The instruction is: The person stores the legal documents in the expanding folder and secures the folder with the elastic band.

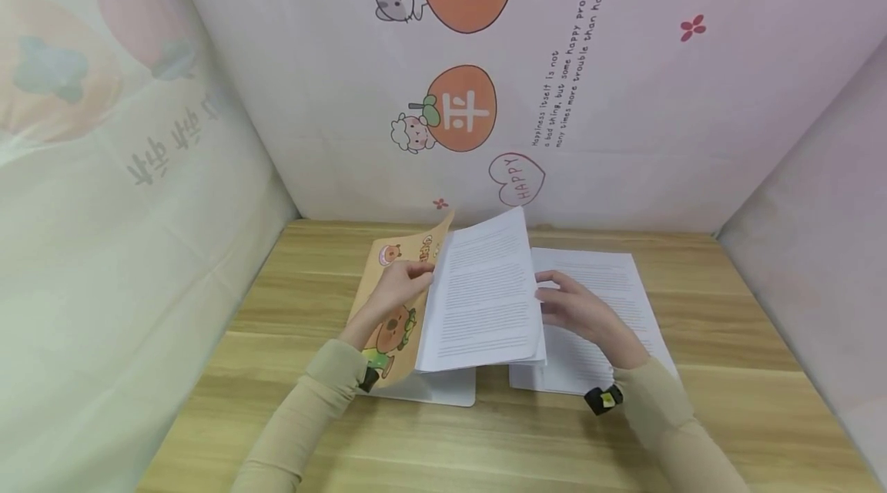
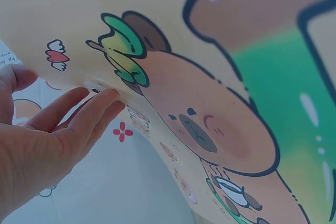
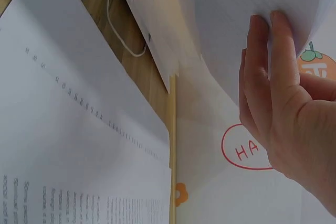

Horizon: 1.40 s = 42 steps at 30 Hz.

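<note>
A folder with an orange cartoon cover (image 1: 388,323) stands half open on the wooden table (image 1: 291,300). My left hand (image 1: 405,285) props the cover up, its straight fingers (image 2: 79,111) laid flat against the printed capybara cover (image 2: 210,77). A raised stack of white printed pages (image 1: 481,293) leans against the cover. My right hand (image 1: 571,308) touches the right edge of the stack, its straight fingertips (image 3: 270,40) lying on the white pages (image 3: 236,9). Under that hand, printed sheets (image 1: 610,285) lie flat on the table, also visible as text-covered paper (image 3: 63,129).
The folder's white back cover (image 1: 443,389) lies flat near the front. A thin white elastic loop (image 3: 118,30) rests on the wood beside the sheets. Cartoon-printed cloth walls (image 1: 624,108) close in the table at the back and on both sides.
</note>
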### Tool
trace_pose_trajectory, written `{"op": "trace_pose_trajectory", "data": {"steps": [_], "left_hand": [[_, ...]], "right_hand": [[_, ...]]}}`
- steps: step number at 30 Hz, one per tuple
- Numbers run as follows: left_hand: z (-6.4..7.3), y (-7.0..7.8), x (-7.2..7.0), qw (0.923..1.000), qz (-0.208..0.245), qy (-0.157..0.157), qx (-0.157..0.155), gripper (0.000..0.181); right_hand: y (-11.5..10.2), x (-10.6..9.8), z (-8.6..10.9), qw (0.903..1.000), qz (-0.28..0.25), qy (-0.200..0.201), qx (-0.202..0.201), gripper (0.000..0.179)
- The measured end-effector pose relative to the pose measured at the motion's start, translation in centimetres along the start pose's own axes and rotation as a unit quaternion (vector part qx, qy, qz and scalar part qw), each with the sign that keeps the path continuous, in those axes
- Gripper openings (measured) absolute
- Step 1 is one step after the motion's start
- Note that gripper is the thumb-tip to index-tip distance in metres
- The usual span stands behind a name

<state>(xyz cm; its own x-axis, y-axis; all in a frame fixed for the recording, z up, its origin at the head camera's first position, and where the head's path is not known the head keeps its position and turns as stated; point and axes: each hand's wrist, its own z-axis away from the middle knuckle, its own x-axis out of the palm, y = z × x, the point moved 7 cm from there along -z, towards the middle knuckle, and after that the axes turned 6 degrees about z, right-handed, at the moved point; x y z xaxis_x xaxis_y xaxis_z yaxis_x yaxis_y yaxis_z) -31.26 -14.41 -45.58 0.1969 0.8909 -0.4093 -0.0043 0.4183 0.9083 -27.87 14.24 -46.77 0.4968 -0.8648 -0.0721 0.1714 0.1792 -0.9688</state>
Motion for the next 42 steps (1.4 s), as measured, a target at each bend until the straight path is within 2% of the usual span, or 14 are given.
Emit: {"op": "trace_pose_trajectory", "data": {"steps": [4, 13, 21, 33, 38, 42], "left_hand": [[0.0, -0.2, 0.0, 1.0, 0.0, -0.004, 0.001, 0.042], [0.0, -0.3, -0.2, 1.0, 0.006, -0.002, 0.005, 0.043], [0.0, -0.1, -0.2, 1.0, 0.007, 0.001, 0.007, 0.042], [0.1, -0.2, -0.2, 0.9999, 0.006, 0.006, 0.01, 0.042], [0.1, -0.3, -0.2, 0.9999, 0.005, 0.008, 0.007, 0.043], [0.1, -0.3, -0.2, 0.9999, 0.006, 0.008, 0.006, 0.043]], "right_hand": [[-0.2, 0.6, -0.2, 1.0, 0.005, 0.0, 0.0, 0.04], [-0.6, 1.3, -0.3, 0.9972, 0.071, 0.02, 0.012, 0.048], [-0.5, 1.7, -0.6, 0.9959, 0.082, 0.033, 0.022, 0.047], [-0.5, 2.9, -1.3, 0.996, 0.082, 0.029, 0.021, 0.046], [-0.5, 3.2, -1.3, 0.9942, 0.104, 0.025, 0.012, 0.047], [-0.4, 3.2, -1.5, 0.9905, 0.131, 0.039, 0.011, 0.048]]}}
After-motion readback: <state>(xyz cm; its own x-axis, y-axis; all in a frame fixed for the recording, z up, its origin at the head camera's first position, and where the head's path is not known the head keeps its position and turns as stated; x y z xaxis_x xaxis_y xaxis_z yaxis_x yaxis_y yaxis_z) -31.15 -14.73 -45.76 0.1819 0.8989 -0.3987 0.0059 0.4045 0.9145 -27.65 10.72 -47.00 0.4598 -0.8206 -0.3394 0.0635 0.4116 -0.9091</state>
